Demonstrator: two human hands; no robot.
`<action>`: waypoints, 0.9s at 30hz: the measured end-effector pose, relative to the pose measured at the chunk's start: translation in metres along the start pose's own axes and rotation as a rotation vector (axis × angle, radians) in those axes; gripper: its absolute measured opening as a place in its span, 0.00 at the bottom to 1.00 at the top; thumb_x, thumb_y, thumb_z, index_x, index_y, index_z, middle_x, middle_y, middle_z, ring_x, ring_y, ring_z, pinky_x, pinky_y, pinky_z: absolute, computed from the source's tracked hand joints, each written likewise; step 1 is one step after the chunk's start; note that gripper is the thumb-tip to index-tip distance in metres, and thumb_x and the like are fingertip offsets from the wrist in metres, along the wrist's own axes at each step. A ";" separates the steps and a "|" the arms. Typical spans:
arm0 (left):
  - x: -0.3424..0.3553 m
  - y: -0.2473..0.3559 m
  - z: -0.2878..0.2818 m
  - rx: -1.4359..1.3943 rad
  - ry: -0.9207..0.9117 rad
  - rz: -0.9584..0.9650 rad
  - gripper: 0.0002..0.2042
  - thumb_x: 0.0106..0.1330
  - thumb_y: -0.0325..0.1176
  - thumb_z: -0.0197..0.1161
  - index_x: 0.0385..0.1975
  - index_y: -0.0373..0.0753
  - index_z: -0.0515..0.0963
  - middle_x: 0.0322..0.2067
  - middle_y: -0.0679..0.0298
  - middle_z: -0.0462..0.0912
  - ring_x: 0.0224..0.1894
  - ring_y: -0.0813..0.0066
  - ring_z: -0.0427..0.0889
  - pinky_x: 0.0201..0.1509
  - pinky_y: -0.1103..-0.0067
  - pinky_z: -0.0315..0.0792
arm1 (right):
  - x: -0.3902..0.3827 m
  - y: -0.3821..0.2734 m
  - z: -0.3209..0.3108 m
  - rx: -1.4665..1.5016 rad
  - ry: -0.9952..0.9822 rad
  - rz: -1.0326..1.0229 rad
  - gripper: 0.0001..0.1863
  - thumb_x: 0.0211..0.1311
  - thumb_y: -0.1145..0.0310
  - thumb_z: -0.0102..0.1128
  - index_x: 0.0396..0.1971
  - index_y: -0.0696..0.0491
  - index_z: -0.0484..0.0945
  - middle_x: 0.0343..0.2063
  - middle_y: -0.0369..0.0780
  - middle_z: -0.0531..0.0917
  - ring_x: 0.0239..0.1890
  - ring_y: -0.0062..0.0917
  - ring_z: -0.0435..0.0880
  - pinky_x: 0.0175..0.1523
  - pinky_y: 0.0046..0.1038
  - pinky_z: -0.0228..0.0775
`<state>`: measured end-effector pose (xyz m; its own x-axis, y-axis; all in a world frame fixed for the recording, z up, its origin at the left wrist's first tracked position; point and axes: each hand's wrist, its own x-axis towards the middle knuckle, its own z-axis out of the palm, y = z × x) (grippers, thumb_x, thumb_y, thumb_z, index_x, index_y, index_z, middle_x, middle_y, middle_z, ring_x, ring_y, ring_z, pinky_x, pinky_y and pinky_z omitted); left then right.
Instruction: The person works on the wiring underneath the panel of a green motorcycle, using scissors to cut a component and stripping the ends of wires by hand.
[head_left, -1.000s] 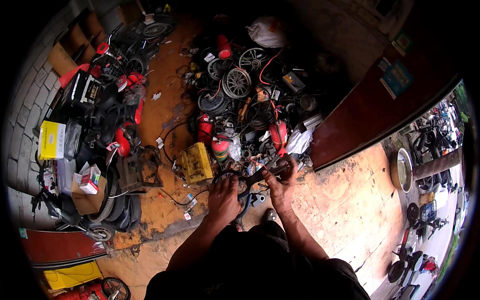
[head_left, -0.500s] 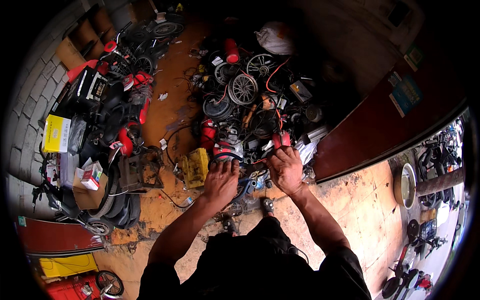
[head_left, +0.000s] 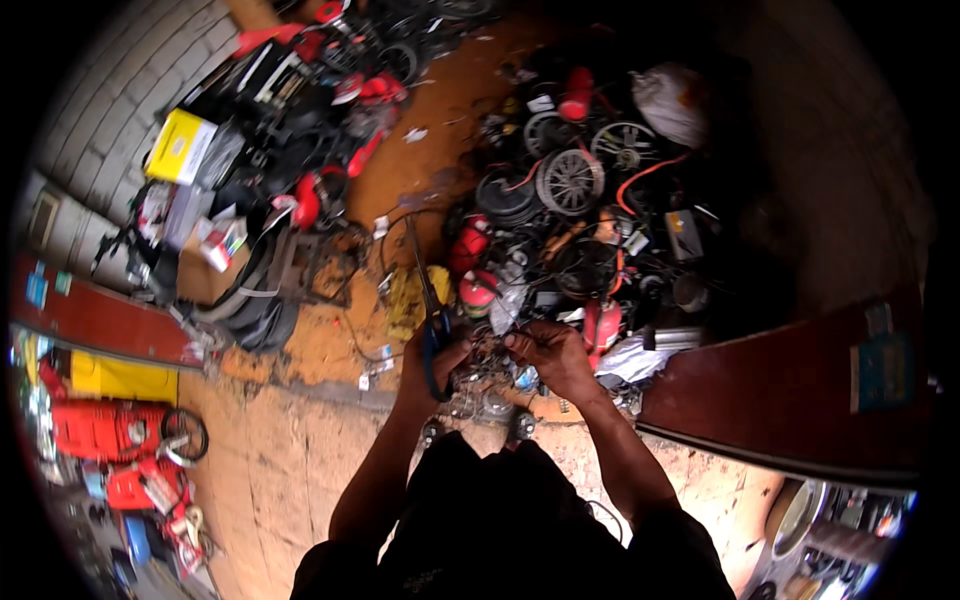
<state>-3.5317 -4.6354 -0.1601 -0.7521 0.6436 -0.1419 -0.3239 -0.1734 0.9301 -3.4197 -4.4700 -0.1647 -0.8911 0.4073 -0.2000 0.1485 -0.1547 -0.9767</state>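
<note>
A long dark tool with looped blue-black handles (head_left: 436, 330) stands angled up in my left hand (head_left: 428, 360), whose fingers are closed on it. Its narrow end reaches up past a yellow, grimy plastic piece (head_left: 405, 302). Just to the right, my right hand (head_left: 550, 352) has thumb and fingers pinched, perhaps on a small dark thing too small to name. Beyond my hands lie red cylinders (head_left: 477, 290), a crumpled clear bag (head_left: 508, 305) and tangled cables and small parts.
A heap of wheels (head_left: 568, 180) and cables fills the middle back. Scooters, cardboard (head_left: 205, 275) and a yellow box (head_left: 180, 147) crowd the left. Red panels (head_left: 760, 395) flank the threshold. Red bodywork (head_left: 100, 430) is lower left, a metal basin (head_left: 795, 515) lower right.
The tool has swung upright in my left hand. My right hand has come off it and now pinches beside it. The view has turned, bringing more red bodywork into sight at left.
</note>
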 end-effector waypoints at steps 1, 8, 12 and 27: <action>-0.010 0.005 0.002 -0.014 0.056 0.057 0.16 0.58 0.28 0.64 0.45 0.35 0.70 0.33 0.63 0.77 0.33 0.76 0.76 0.33 0.78 0.71 | 0.000 -0.003 0.009 -0.180 -0.045 -0.042 0.13 0.60 0.65 0.65 0.24 0.59 0.79 0.20 0.34 0.79 0.22 0.15 0.72 0.30 0.22 0.65; -0.111 0.033 -0.045 -0.032 0.357 0.370 0.13 0.61 0.23 0.62 0.43 0.33 0.69 0.34 0.63 0.76 0.36 0.75 0.77 0.38 0.78 0.74 | -0.025 -0.037 0.109 -0.711 -0.456 -0.506 0.09 0.51 0.64 0.67 0.23 0.54 0.81 0.20 0.42 0.78 0.23 0.36 0.79 0.27 0.34 0.67; -0.223 0.043 -0.083 -0.100 0.672 0.438 0.11 0.60 0.16 0.59 0.40 0.34 0.69 0.33 0.63 0.75 0.35 0.75 0.77 0.34 0.77 0.77 | -0.070 -0.035 0.194 -0.690 -0.794 -0.694 0.09 0.51 0.64 0.67 0.23 0.54 0.80 0.19 0.42 0.77 0.22 0.38 0.78 0.27 0.35 0.66; -0.782 -0.040 -0.106 0.067 1.579 0.565 0.17 0.62 0.24 0.62 0.49 0.33 0.66 0.35 0.62 0.79 0.39 0.76 0.80 0.45 0.78 0.75 | -0.478 0.108 0.504 -0.347 -2.029 -0.039 0.13 0.62 0.65 0.60 0.29 0.61 0.79 0.21 0.37 0.80 0.26 0.18 0.76 0.33 0.22 0.69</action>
<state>-2.9913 -5.2102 -0.1223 -0.5711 -0.8191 0.0532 0.1617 -0.0487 0.9856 -3.1942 -5.1348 -0.1360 0.0387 -0.9968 -0.0693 -0.0381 0.0679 -0.9970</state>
